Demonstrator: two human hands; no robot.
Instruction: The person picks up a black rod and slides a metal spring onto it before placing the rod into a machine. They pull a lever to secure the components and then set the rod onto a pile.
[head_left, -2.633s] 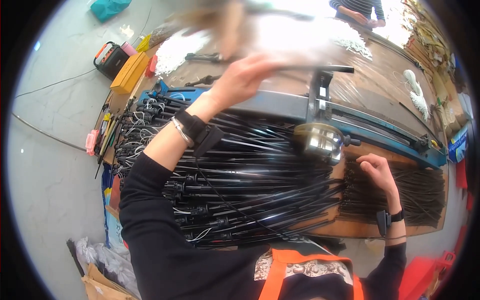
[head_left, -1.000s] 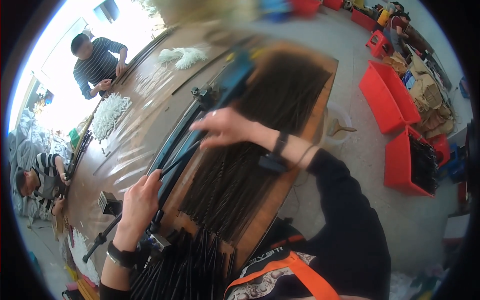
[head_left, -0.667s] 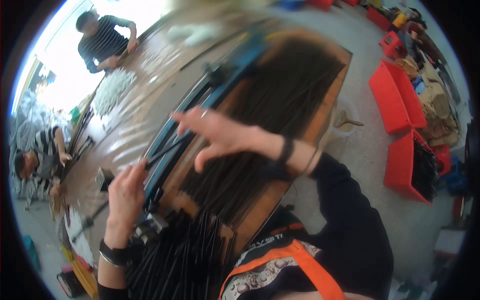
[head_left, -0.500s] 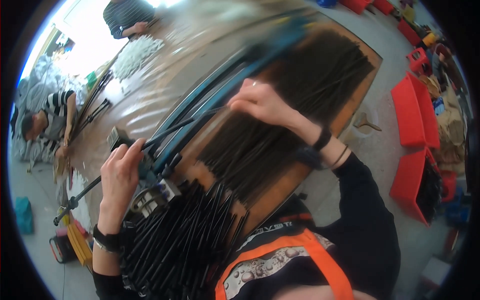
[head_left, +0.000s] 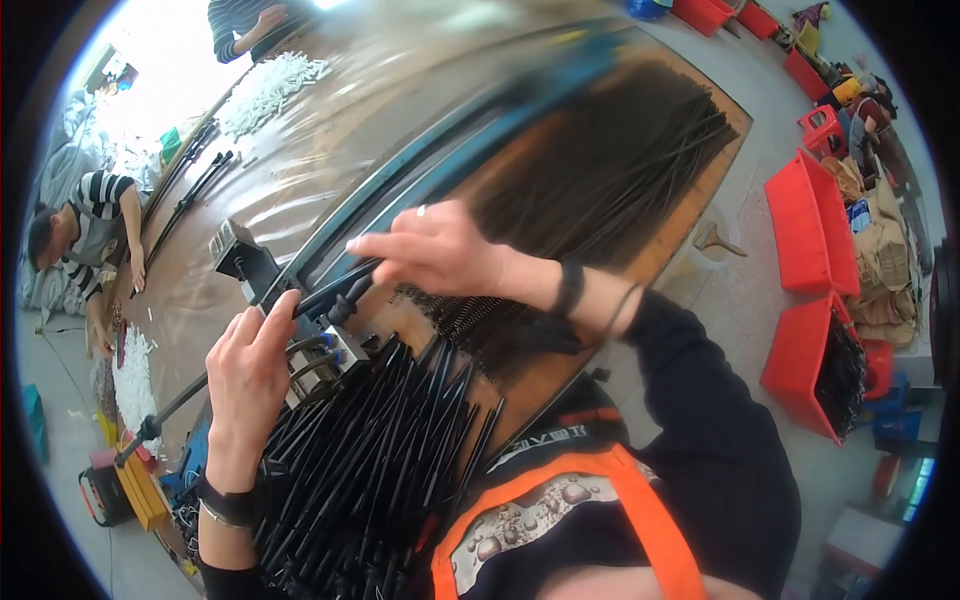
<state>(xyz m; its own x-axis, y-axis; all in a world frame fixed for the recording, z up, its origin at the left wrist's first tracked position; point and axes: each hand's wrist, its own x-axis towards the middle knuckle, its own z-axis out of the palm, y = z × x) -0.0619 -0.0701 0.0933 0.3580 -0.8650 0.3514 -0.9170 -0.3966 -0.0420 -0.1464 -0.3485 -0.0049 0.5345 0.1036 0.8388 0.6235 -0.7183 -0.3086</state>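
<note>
the left hand (head_left: 248, 372) curls round a black rod (head_left: 182, 401) slanting by the blue rail (head_left: 478, 150); the right hand (head_left: 432, 252), half open at the rod's upper end, may or may not grip. this piece seems midway; many dark strands (head_left: 612, 165) seemingly remain, the heaped black tubes (head_left: 385, 450) possibly done.

Left of the blue rail (head_left: 470, 160) the worktop (head_left: 312, 195) offers passing room, while a long rod (head_left: 185, 400) juts past the rail's near end, piled black rods (head_left: 370, 460) crowd below that end, and thin dark pieces (head_left: 600, 180) line its right side.
</note>
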